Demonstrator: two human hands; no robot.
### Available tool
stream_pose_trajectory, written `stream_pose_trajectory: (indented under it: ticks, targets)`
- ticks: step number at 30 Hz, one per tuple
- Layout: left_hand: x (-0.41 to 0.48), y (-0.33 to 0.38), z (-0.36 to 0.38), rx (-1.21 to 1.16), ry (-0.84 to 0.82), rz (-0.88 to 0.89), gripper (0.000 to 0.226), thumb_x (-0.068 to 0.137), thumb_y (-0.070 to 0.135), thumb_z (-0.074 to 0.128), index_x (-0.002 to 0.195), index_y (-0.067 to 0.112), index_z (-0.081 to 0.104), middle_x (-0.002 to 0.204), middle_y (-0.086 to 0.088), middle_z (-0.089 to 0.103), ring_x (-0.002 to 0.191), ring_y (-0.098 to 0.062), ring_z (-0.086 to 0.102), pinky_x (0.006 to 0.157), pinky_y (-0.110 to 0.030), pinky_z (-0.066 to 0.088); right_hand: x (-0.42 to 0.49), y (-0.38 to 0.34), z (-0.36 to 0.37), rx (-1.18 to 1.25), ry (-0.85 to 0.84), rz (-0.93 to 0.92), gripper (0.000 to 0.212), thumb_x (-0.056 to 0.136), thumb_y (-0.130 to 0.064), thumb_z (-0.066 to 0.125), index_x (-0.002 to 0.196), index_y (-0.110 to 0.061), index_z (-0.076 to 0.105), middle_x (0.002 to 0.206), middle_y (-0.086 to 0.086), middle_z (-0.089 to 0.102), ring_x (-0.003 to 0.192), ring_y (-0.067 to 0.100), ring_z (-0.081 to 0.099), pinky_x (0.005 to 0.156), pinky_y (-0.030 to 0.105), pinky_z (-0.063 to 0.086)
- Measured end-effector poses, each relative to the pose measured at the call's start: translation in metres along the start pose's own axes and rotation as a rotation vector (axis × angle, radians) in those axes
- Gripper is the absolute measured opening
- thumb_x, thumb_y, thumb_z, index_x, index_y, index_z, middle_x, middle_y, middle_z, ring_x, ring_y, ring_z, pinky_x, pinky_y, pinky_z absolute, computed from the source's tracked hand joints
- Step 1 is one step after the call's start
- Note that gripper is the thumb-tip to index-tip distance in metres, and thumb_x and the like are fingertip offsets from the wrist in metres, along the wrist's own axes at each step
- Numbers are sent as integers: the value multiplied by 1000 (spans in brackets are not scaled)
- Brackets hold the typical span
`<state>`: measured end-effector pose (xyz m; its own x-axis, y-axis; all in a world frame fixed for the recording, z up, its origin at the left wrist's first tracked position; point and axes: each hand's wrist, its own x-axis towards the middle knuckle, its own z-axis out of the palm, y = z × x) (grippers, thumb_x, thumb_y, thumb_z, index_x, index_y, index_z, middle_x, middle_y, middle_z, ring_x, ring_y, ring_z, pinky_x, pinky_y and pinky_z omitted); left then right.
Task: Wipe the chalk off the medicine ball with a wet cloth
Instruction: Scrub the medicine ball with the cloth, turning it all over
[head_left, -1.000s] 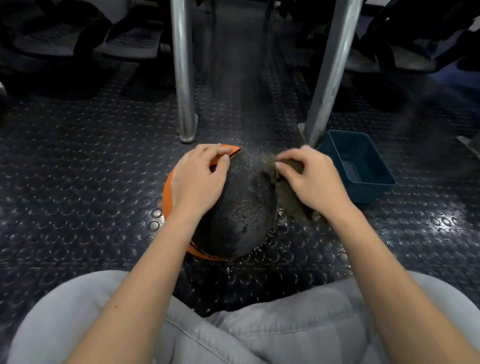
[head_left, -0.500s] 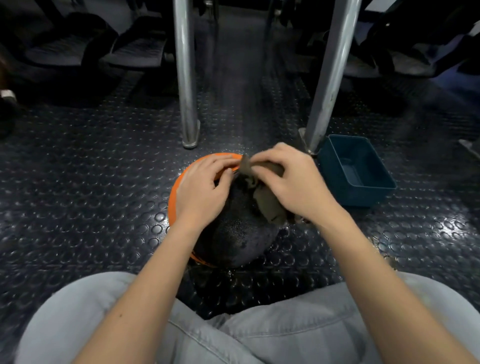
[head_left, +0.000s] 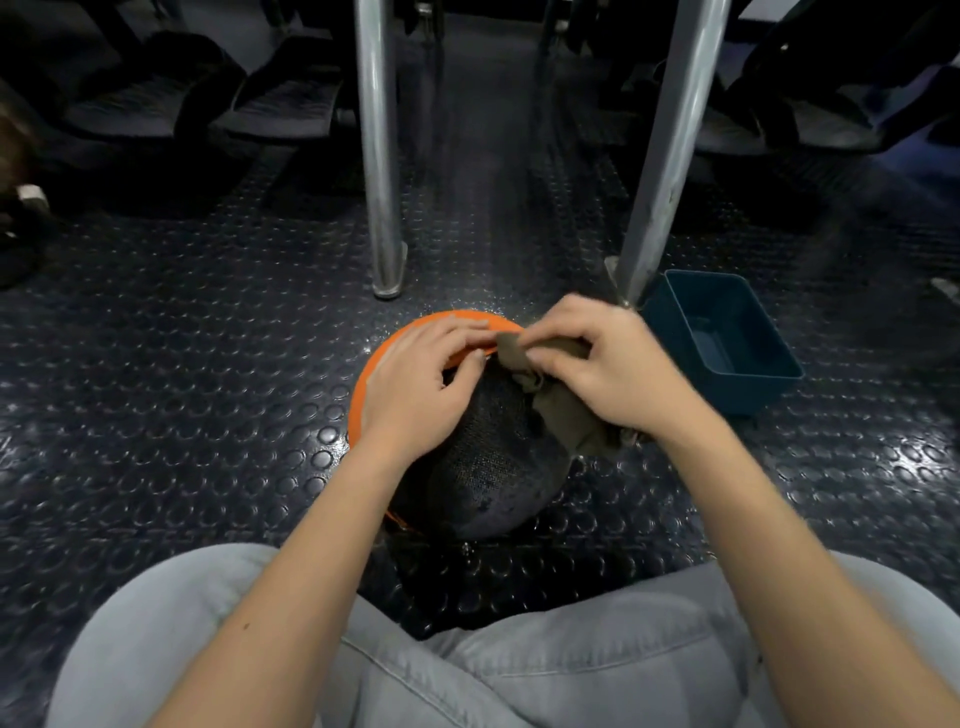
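With the left hand pressing flat to steady the ball, keep the right hand gripping the cloth and wipe in firm overlapping strokes.

One medicine ball, one cloth, one blue tub, two metal poles, two hands.
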<state>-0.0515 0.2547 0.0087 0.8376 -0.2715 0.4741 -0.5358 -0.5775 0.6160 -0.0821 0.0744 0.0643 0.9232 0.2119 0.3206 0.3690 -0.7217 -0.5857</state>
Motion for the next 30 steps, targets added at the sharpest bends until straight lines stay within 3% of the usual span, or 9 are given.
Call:
stream_pose_trajectory:
  ticks: [6,9,12,14,17,19,21,25,30]
  targets:
    - [3,2,3,3,-26,-23,45,87,49,33,109,34,68,116,26,59,115,7,46,99,-9,23,-6,50,-3,-348,32,333,16,90,-20,60,102,-23,71,98,-7,59,103,24,53,85,36,44]
    - [4,-3,1,-7,-4,-11,34,90,39,41,108,32,69,114,27,57,111,11,43,97,-4,23,-1,24,-12,-145,193,110,14,87,-16,63,97,-18,72,89,-7,58,93,25,57,84,37,44]
    - [5,-7,-1,-9,1,22,34,90,37,43,108,28,70,112,27,56,112,5,49,96,-5,27,0,2,-3,-14,107,-100,15,82,-16,64,93,-17,74,91,-5,61,89,23,57,85,33,42]
    - [5,-5,0,-13,-8,10,34,90,40,42,108,31,70,112,29,56,112,7,48,97,-8,28,-3,18,9,-7,13,-9,16,84,-12,65,95,-18,74,93,-5,61,92,23,57,88,37,44]
    - [5,-3,1,-11,-18,-22,32,90,37,43,109,34,69,111,32,55,112,13,43,98,-10,26,-6,52,6,-383,-7,266,20,91,-15,59,104,-24,71,104,-3,63,100,26,54,88,41,45]
    - [5,-3,1,-21,-10,-20,31,90,36,44,108,33,69,111,31,55,111,13,43,98,-9,26,-6,53,-4,-338,112,335,18,90,-15,59,102,-24,70,103,-3,63,102,26,54,88,39,44]
    - [5,-6,0,-28,8,-12,29,90,34,46,107,32,70,111,30,56,111,13,44,95,-2,24,-2,31,-9,-100,226,157,16,86,-11,63,98,-20,71,96,-3,64,97,24,59,89,39,44]
    - [4,-4,-1,-33,18,27,28,89,29,49,105,24,71,109,27,56,108,8,47,94,-3,26,-2,9,9,70,40,-101,16,81,-14,64,93,-17,73,92,-6,64,91,18,60,88,36,44]
    - [4,-1,4,-17,-14,-40,31,90,38,44,108,34,69,112,29,57,112,13,42,95,-2,21,-4,59,6,-394,37,357,18,93,-21,56,106,-24,68,106,-9,61,102,24,50,90,40,41]
